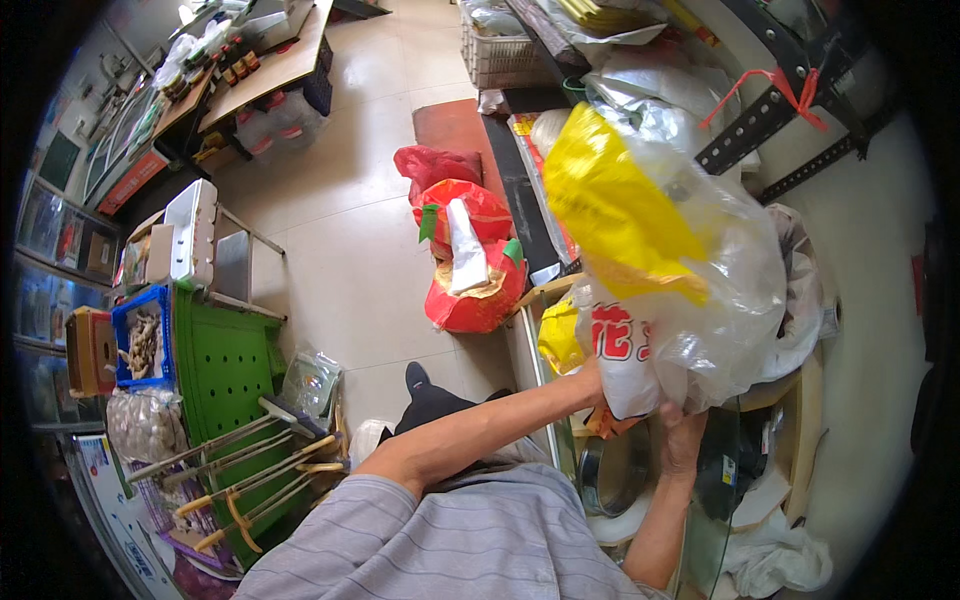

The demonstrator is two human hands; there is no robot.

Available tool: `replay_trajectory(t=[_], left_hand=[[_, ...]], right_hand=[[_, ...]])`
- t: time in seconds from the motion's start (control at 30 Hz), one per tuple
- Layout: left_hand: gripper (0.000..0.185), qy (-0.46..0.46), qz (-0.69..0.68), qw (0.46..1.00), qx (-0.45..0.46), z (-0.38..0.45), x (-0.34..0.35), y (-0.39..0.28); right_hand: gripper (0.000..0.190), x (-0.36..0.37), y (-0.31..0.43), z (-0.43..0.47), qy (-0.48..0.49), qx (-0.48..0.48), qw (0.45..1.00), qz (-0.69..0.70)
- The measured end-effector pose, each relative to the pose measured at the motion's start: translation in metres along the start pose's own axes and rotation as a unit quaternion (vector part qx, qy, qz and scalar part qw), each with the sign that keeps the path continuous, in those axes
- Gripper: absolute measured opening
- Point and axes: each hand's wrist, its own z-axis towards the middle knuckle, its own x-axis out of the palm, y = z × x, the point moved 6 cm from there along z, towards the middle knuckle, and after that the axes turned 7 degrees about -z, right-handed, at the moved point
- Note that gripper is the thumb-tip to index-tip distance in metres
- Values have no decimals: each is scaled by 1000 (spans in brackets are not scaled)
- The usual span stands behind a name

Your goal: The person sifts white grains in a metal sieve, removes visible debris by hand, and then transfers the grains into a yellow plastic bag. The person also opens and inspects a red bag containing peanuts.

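Over a glass-panelled case, I hold up a yellow and white plastic bag [622, 206] with large red characters, bunched with a clear plastic bag [739, 330]. My left hand [591, 381] reaches to the lower left side of the printed bag, its fingers mostly hidden behind the plastic. My right hand [681, 435] grips the bags' lower edge from beneath. Under the hands lie a round metal-rimmed object [615, 472] and an orange package [609, 424], both partly covered from view. Another yellow bag [559, 334] sits just left of the printed bag.
Red sacks [476, 296] lie on the tiled floor ahead. At left, walking canes [247, 469] lean by a green perforated panel [225, 367], near a blue crate [142, 337]. A black slotted metal rack [750, 127] rises at right. Bottles [234, 61] stand on a far table.
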Motion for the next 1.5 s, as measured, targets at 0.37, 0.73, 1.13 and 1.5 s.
replay_trajectory(t=[0.37,0.73,1.13,1.5], left_hand=[[54,87,-352,927,-91,-25,-121,-58],[94,21,-383,923,29,-25,-312,-158],[42,-203,-3,979,-31,-103,-430,-6],[38,-547,-332,721,-265,-233,-571,128]], right_hand=[[43,21,49,39,-239,-120,963,23],[35,119,149,3,-263,-161,931,-194],[33,376,80,-8,110,-21,993,-21],[35,397,-12,-35,255,117,953,-114]])
